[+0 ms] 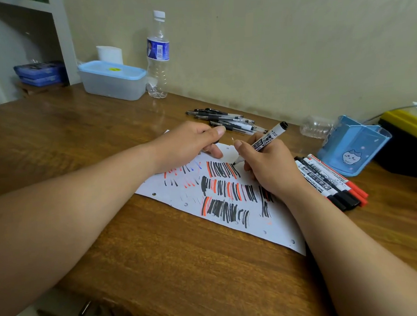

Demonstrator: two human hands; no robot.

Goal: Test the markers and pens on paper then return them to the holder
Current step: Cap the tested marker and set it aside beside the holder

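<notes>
Looking down on a glossy, grained wooden desk (159,245), with a flat white sheet of paper (180,195) lying askew near its front edge, punched with small round holes and crowded with short black and orange-red strokes. Gripping an uncapped whiteboard marker (268,137) with the right hand (271,169), fingers curled round the white printed barrel, dark tip touching the paper by the farthest row of strokes, blunt black end tilted up and away. Pinning the sheet's far corner with the left hand (190,144), just beside the right, thumb and curled fingers pinching what looks like a small black cap (215,142). Passing, just beside the right forearm, a tight row of spare markers (324,178), smooth white cylinders capped black or red. Reaching, beyond them toward the desk's right edge, a translucent blue plastic holder (347,150), boxy, split into compartments, printed with a cartoon cat. Finding a loose heap of clear-barrelled gel pens (227,119) toward the far edge, then a crushed clear bottle (317,128), and at the far left a ribbed water bottle (158,56) beside a frosted tub (113,83) with a pale blue lid.
</notes>
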